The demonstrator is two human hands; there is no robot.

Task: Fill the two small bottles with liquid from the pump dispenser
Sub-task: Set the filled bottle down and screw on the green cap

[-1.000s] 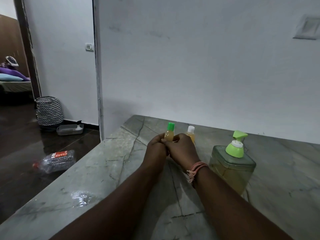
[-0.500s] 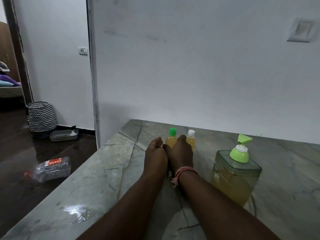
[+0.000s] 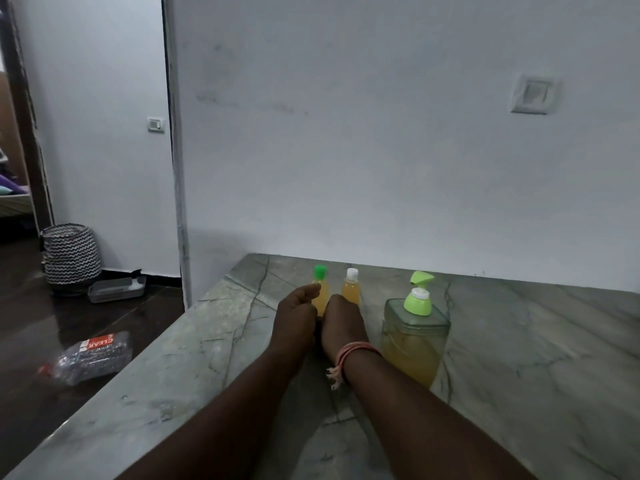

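Observation:
Two small bottles of amber liquid stand side by side near the back of the marble counter [image 3: 519,358]: a green-capped bottle [image 3: 321,287] and a white-capped bottle [image 3: 351,288]. The pump dispenser [image 3: 415,336], a clear square jar with a green pump and amber liquid, stands just right of them. My left hand [image 3: 294,318] rests on the counter in front of the green-capped bottle, one straight finger touching its side. My right hand [image 3: 343,322], a pink thread at its wrist, lies beside it below the gap between the bottles. Its fingers are hidden.
The white wall runs close behind the bottles. The counter's left edge drops to a dark floor with a crushed plastic bottle [image 3: 91,355], a grey tray [image 3: 116,288] and a zigzag-patterned basket [image 3: 71,252]. A wet patch sits on the counter's near left.
Both hands, which held the green-capped bottle up a second ago, have come down onto the counter. The green-capped bottle now stands next to the white-capped one.

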